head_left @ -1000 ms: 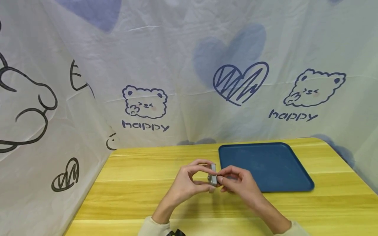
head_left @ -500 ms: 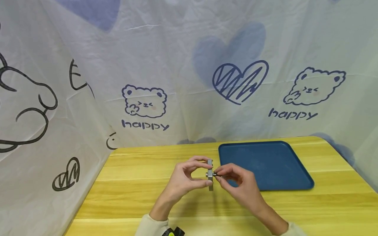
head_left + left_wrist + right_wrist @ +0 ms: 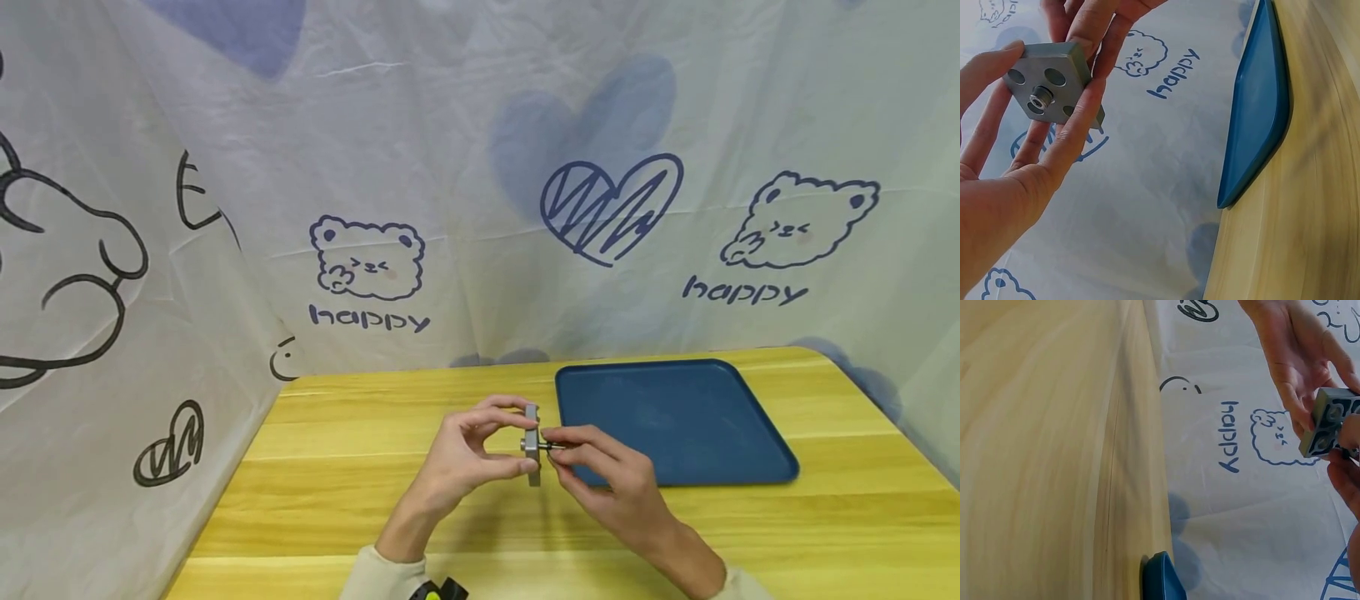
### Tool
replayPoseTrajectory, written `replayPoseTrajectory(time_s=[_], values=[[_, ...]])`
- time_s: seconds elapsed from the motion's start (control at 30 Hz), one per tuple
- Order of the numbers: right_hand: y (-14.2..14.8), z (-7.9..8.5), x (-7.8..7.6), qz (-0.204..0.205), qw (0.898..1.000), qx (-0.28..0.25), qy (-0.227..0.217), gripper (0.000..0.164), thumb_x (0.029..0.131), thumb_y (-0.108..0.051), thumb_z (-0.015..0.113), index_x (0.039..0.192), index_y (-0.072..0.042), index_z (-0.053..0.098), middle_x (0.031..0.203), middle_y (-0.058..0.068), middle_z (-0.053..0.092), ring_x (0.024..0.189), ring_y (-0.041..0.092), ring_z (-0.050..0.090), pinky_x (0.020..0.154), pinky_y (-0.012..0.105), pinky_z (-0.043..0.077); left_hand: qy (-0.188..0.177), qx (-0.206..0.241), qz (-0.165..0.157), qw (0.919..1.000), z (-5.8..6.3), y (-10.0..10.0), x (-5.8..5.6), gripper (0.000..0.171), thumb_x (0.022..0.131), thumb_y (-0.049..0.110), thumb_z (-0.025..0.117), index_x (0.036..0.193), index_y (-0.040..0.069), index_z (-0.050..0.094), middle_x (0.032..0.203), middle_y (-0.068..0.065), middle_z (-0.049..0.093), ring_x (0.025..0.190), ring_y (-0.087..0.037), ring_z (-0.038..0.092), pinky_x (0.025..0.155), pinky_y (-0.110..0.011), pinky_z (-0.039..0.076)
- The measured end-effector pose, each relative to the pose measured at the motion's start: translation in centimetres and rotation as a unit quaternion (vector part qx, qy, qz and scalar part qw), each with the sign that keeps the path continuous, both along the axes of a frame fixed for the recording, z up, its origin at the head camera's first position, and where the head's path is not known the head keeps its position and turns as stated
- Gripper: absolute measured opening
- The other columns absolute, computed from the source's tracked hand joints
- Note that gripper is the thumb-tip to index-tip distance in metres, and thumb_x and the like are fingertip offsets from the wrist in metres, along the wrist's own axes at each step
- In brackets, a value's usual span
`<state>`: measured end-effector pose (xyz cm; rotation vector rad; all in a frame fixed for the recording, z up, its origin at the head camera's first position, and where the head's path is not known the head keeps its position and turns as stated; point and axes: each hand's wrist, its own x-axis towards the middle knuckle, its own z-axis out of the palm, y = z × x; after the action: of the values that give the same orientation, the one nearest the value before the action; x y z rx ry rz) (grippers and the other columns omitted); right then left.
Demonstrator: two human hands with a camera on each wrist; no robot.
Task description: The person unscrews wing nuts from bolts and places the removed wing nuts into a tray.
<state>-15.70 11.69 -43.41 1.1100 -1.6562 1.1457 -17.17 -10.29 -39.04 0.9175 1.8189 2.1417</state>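
My left hand (image 3: pixel 453 454) holds a grey square block (image 3: pixel 532 442) upright and edge-on above the table, thumb below and fingers above. In the left wrist view, the block's face has several round holes, and a metal bolt (image 3: pixel 1041 98) with a recessed end sticks out near its middle. A thin metal shaft (image 3: pixel 549 447) protrudes from the opposite side. The right hand (image 3: pixel 618 479) pinches that shaft between thumb and fingers. From the right wrist, the block's other face (image 3: pixel 1333 412) shows dark hollows and round bosses, partly covered by fingers.
A blue tray (image 3: pixel 675 421) lies on the wood-grain table (image 3: pixel 360 467), behind and to the right of my hands. White printed cloth (image 3: pixel 465 167) hangs behind the table and along its left side.
The block has turned more edge-on and shifted slightly left. My right hand has drawn a little away, exposing the shaft, and its fingers have changed position around it.
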Motion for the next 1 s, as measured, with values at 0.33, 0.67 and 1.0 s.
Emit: replayPoseTrajectory(time_s=[0.33,0.67,1.0], values=[[0.2,-0.2,0.4,0.017,0.995,-0.014,-0.099,0.020,0.086,0.006,0.079,0.101,-0.004,0.071,0.110,0.021,0.070,0.098,0.031,0.071,0.084,0.022,0.059,-0.004,-0.017,0.004,0.9998,-0.1,-0.1,-0.1,0.038,0.081,-0.005,0.084,0.117,-0.008,0.071,0.140,-0.017,0.054,0.131,-0.034,0.054,0.091,-0.050,0.059],[0.7,0.8,0.8,0.049,0.913,-0.070,-0.398,0.018,0.100,-0.003,0.065,0.118,0.000,0.067,0.115,0.018,0.068,0.099,0.021,0.073,0.082,0.038,0.063,0.000,-0.010,0.006,0.9999,-0.2,-0.1,-0.2,0.037,0.080,-0.011,0.081,0.116,-0.009,0.071,0.141,-0.019,0.053,0.133,-0.037,0.052,0.093,-0.050,0.058],[0.7,1.3,0.7,0.084,0.792,-0.130,-0.590,0.038,0.102,-0.022,0.067,0.124,0.008,0.061,0.102,0.017,0.074,0.084,0.026,0.075,0.073,0.037,0.064,0.014,-0.038,0.017,0.9990,-0.4,0.2,-0.1,0.035,0.080,-0.010,0.082,0.114,-0.005,0.073,0.140,-0.016,0.054,0.131,-0.032,0.053,0.093,-0.048,0.059]])
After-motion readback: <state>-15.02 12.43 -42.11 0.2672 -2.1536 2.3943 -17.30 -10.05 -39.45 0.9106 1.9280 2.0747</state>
